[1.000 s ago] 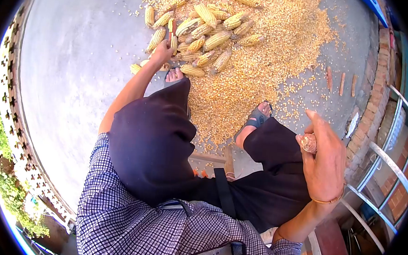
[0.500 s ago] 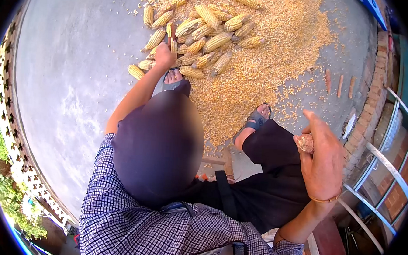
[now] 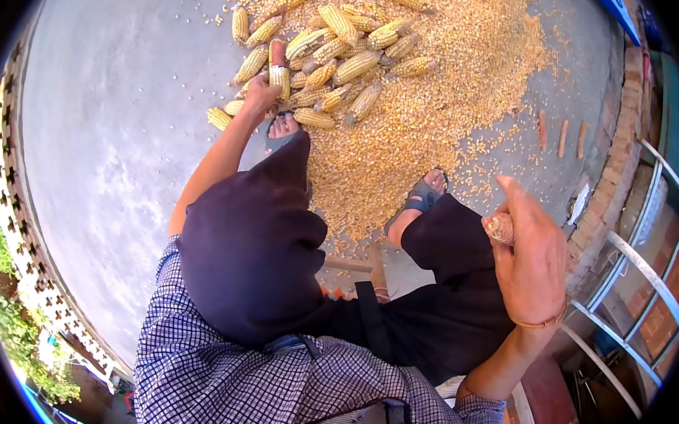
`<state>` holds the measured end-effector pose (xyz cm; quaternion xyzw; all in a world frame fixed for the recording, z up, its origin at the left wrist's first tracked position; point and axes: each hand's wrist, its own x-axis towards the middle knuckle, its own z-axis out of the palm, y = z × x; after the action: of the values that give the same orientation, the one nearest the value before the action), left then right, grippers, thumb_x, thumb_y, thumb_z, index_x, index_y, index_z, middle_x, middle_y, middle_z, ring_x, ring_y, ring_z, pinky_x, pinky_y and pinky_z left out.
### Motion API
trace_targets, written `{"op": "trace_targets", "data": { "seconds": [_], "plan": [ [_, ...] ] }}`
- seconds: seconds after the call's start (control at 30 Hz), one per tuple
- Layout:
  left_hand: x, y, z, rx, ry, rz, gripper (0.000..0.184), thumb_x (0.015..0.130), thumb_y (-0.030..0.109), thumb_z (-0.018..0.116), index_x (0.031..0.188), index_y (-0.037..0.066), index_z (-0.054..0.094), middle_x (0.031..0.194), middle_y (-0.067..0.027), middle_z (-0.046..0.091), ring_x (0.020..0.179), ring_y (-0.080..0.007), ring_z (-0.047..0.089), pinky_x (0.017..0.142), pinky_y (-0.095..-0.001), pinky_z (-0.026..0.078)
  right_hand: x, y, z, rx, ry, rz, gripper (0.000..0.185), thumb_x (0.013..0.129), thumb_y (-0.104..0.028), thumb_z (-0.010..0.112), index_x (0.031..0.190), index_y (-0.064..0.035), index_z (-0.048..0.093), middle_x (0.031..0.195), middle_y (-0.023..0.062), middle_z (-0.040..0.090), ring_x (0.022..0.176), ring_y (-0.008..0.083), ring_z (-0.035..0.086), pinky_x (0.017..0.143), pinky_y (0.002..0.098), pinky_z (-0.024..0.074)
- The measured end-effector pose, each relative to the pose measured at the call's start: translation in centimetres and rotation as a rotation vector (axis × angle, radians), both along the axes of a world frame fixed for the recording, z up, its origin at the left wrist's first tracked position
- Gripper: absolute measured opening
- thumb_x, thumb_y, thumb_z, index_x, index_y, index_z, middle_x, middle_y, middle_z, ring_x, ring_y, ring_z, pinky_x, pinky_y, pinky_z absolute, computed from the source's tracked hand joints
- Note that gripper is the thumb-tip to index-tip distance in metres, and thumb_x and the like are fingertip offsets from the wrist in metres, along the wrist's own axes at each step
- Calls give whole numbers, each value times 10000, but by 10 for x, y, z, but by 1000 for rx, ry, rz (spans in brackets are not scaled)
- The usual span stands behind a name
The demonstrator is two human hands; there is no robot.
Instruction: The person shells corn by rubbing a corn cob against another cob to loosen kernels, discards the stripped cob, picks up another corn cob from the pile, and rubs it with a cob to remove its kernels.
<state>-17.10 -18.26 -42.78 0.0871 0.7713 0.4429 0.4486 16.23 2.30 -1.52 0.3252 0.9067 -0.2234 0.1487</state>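
At the near left edge of a heap of corn ears (image 3: 337, 25), my left hand (image 3: 259, 98) is closed round the lower end of a partly shelled ear of corn (image 3: 279, 82). Its upper part shows bare reddish cob, while yellow kernels cover the part near my fingers. Over my right knee, my right hand (image 3: 537, 263) is curled round a bare corncob (image 3: 499, 227). Only the pale round end of that cob sticks out by the thumb; the palm hides the remainder. Loose corn kernels (image 3: 432, 101) spread on the ground beyond my feet.
Several stripped cobs (image 3: 562, 138) lie on the concrete floor (image 3: 131, 67) at the right. A brick edging (image 3: 614, 167) and a metal frame (image 3: 638, 269) stand beyond them. My sandalled feet (image 3: 422, 195) rest among the kernels, and a wooden stool leg (image 3: 377, 269) shows between my legs.
My left hand has shifted slightly left and down, and the partly shelled ear now shows more fully, its bare cob end pointing away. My right hand keeps its grip, slightly left of before.
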Motion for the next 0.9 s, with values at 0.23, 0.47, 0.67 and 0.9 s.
{"op": "trace_targets", "data": {
  "seconds": [0.23, 0.47, 0.67, 0.9],
  "plan": [
    [0, 3, 137, 536, -488, 178, 515, 873, 21, 520, 1372, -73, 432, 1248, -151, 596, 1114, -227, 596, 944, -390, 504, 11, 0, 1, 28, 128, 30, 489, 777, 31, 659, 1245, 34, 520, 964, 223, 610, 859, 439, 600, 718, 481, 477],
    [14, 57, 315, 995, -515, -98, 568, 851, 39, 486, 1383, -122, 365, 1278, -217, 563, 1165, -278, 586, 1039, -490, 459, 25, 0, 2, 66, 283, 23, 396, 776, 17, 672, 1144, 2, 524, 968, 234, 611, 874, 445, 599, 727, 493, 477],
    [50, 79, 411, 1132, -538, -228, 536, 844, 103, 530, 1323, -109, 417, 1198, -243, 578, 1111, -308, 606, 963, -514, 512, 35, 4, -6, 144, 344, 80, 210, 834, -77, 644, 958, 1, 494, 895, 227, 599, 811, 454, 602, 679, 520, 479],
    [117, 97, 466, 1228, -710, -269, 510, 853, 165, 563, 1275, -96, 441, 1127, -239, 570, 1064, -334, 578, 890, -487, 558, 41, 8, -12, 195, 426, 21, 264, 815, -57, 636, 1046, -10, 518, 933, 219, 617, 826, 453, 595, 690, 511, 476]
  ]
}}
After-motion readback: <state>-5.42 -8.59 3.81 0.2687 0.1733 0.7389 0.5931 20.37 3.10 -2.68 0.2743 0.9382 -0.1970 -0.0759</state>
